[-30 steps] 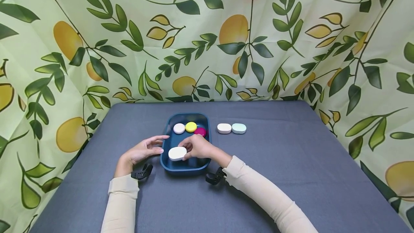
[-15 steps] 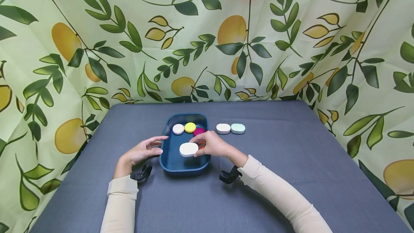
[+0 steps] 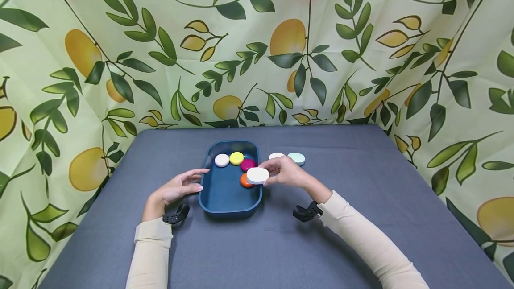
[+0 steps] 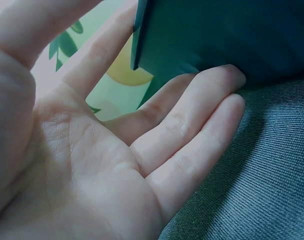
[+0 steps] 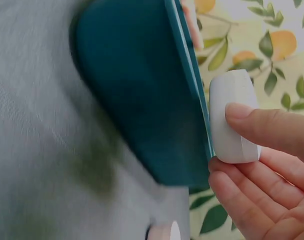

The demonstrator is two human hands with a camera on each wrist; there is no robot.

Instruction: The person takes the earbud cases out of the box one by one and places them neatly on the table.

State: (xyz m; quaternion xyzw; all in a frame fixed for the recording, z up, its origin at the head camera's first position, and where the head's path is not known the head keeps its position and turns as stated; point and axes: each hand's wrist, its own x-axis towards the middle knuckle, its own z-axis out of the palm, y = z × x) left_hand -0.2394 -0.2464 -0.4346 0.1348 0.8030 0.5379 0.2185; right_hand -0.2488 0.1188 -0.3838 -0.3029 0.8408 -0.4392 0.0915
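My right hand [image 3: 290, 171] pinches a white oval soap-like bar [image 3: 257, 175] between thumb and fingers, over the right rim of the blue tray [image 3: 225, 197]. The right wrist view shows the thumb pressed on the white bar [image 5: 234, 117], above the tray's outer wall [image 5: 137, 90]. My left hand [image 3: 176, 187] rests against the tray's left side, fingers extended. In the left wrist view, the fingertips of the left hand [image 4: 142, 135] touch the tray wall [image 4: 207, 40]. Inside the tray lie round pieces: pale pink [image 3: 221, 160], yellow [image 3: 236, 158], magenta [image 3: 247, 165] and orange [image 3: 246, 181], the last partly hidden.
Right of the tray, two oval bars lie on the grey-blue tabletop [image 3: 353, 182]: a whitish one [image 3: 275, 155], partly behind my right hand, and a pale mint one [image 3: 296, 158]. A leaf-and-fruit patterned cloth [image 3: 257, 92] hangs behind the table.
My right hand has carried the white bar from above the tray's front left, rightward to its right rim. The orange piece has come into sight. My left hand has stayed in place.
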